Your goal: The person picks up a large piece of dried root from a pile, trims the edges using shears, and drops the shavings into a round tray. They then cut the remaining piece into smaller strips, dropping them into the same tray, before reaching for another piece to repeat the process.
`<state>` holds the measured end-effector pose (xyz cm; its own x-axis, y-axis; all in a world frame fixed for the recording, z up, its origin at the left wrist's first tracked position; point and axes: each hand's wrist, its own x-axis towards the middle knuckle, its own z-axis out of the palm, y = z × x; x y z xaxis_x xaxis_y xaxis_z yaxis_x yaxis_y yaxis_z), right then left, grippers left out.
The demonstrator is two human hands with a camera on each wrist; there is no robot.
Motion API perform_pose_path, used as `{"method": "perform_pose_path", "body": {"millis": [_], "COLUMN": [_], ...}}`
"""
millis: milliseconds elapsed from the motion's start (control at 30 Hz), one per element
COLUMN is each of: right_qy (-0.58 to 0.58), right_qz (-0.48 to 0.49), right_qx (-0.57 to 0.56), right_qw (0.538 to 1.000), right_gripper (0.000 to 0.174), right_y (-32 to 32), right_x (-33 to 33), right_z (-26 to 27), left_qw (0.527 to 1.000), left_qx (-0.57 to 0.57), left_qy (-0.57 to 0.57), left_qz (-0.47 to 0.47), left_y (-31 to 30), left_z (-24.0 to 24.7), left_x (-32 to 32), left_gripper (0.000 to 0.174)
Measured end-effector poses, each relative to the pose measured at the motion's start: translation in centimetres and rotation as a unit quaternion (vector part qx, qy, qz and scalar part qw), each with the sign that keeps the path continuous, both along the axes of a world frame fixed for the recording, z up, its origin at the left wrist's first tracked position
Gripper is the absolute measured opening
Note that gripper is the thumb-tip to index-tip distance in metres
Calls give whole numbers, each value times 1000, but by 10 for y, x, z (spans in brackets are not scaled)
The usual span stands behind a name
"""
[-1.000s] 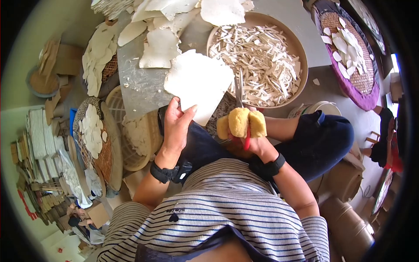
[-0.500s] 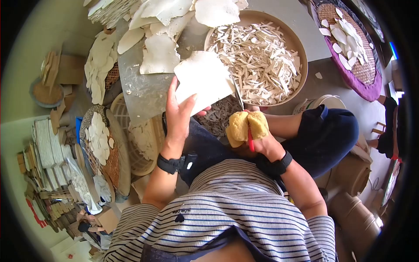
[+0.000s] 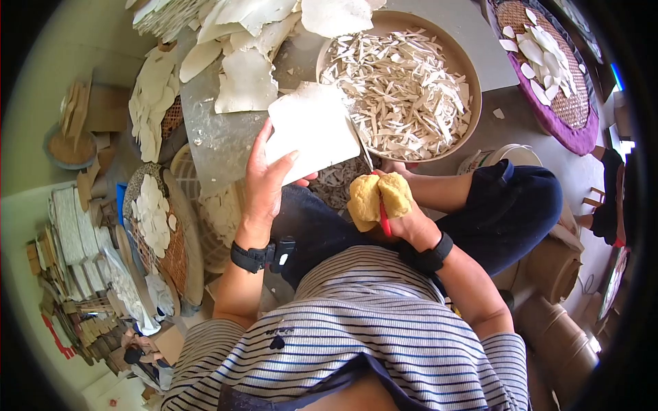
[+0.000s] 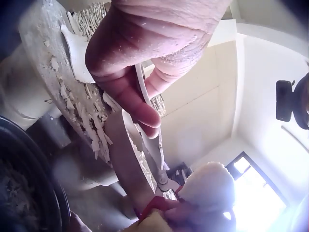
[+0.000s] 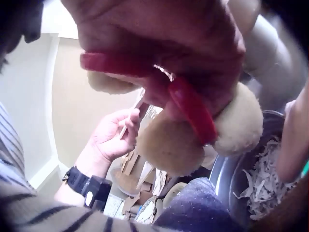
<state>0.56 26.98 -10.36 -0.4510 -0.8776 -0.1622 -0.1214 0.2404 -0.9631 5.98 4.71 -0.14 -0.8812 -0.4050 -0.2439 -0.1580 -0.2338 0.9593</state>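
My left hand (image 3: pixel 264 178) pinches a stiff, off-white sheet (image 3: pixel 312 130) by its lower left side, thumb on top and fingers beneath. In the left wrist view the sheet (image 4: pixel 155 150) shows edge-on between thumb and fingers. My right hand (image 3: pixel 408 222) grips scissors (image 3: pixel 384 218) with red handles, wrapped in thick yellow fuzzy padding (image 3: pixel 395 194). The scissor blades run along the sheet's right edge, pointing away from me. The right wrist view shows the red handle loops (image 5: pixel 193 110) around the fingers, with padding on both sides.
A round tray (image 3: pixel 474 82) heaped with white slivers stands on the grey table (image 3: pixel 205 154), just beyond the scissors. More off-white sheets (image 3: pixel 247 82) lie at the table's far left. Below, between my legs, a dark basin (image 5: pixel 231 179) holds scraps. Woven trays with pieces flank both sides.
My left hand has turned the sheet and shifted a little away from me. The scissors, earlier standing apart right of the sheet, now lie along its right edge.
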Motion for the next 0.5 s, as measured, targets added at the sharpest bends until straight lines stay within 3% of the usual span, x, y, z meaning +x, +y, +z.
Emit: {"method": "perform_pose_path", "body": {"millis": [67, 133, 167, 233, 267, 300, 333, 433, 500], "right_qy": [-245, -166, 41, 307, 2, -303, -577, -363, -203], "right_qz": [-82, -48, 28, 47, -3, -53, -98, -74, -56], "right_qx": [-81, -37, 45, 58, -40, -132, -205, -142, -98], "right_qw": [963, 984, 998, 949, 999, 942, 785, 918, 973], "right_gripper": [41, 40, 37, 30, 31, 32, 33, 34, 35], "right_y": [-4, -9, -8, -10, -14, -20, -22, -21, -20], "right_x": [7, 2, -7, -6, -3, 0, 2, 2, -3], "right_z": [-16, 2, 19, 19, 2, -6, -14, -13, -2], "left_qw": [1000, 1000, 1000, 999, 999, 999, 998, 997, 995], "left_qx": [7, 10, 16, 26, 27, 29, 32, 45, 55], "left_qy": [-4, -16, -20, -31, -37, -43, -49, -58, -78], "left_qz": [-2, -7, -7, -8, -3, 2, 7, 11, -15], "left_y": [-4, -6, -5, -2, -4, -6, -7, -14, -16], "left_z": [0, 3, 3, 1, 1, 0, 0, -1, 1], "left_x": [0, 5, 8, 16, 18, 20, 23, 29, 34], "left_gripper": [70, 71, 71, 71, 71, 71, 71, 71, 70]}}
